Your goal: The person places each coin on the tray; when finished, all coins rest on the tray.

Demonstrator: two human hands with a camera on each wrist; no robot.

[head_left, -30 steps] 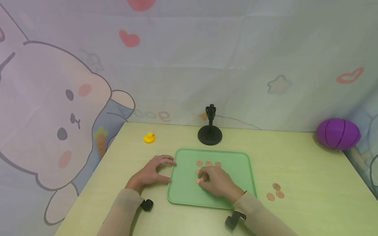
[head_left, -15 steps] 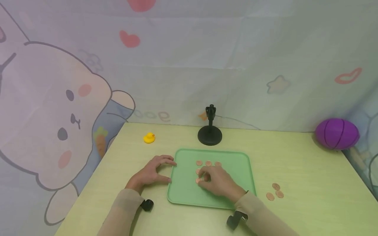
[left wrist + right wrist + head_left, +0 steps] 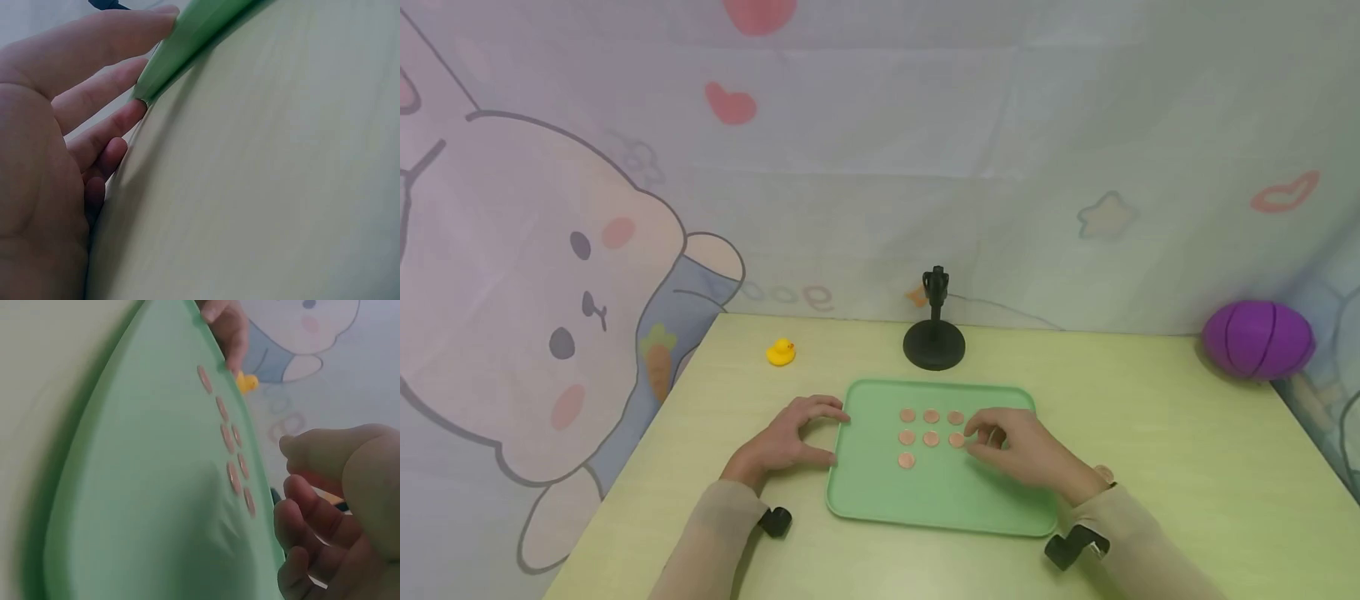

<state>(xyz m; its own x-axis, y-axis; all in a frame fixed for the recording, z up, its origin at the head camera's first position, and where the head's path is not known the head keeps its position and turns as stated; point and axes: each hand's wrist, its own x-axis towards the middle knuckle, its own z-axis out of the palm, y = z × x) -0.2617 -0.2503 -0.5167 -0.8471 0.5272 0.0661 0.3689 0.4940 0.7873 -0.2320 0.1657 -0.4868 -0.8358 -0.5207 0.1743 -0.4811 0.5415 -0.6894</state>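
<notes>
My left hand [image 3: 786,437] rests beside the green tray [image 3: 880,496], its spread fingertips and thumb touching the left rim. In the left wrist view, the fingertips meet the tray's edge [image 3: 187,47]. Copper coins lie flat on the tray: three in the back row, with a back-left coin [image 3: 907,415], three in the middle row, with a centre coin [image 3: 931,438], and a single front coin [image 3: 906,460] under the left column. My right hand [image 3: 1022,446] hovers over the tray's right part, loosely bent, just right of the coins. Nothing shows between its fingers in the right wrist view.
Another copper coin [image 3: 1103,472] shows on the table right of the tray, partly covered by the right wrist. Behind the tray stands a black stand [image 3: 934,346], with a yellow rubber duck [image 3: 781,352] to its left. A purple ball [image 3: 1258,340] sits at the back right corner.
My right hand has moved right, away from the front-left coin, uncovering the middle-row coins. Its forearm now hides most of the loose coins on the table. My left hand has stayed put.
</notes>
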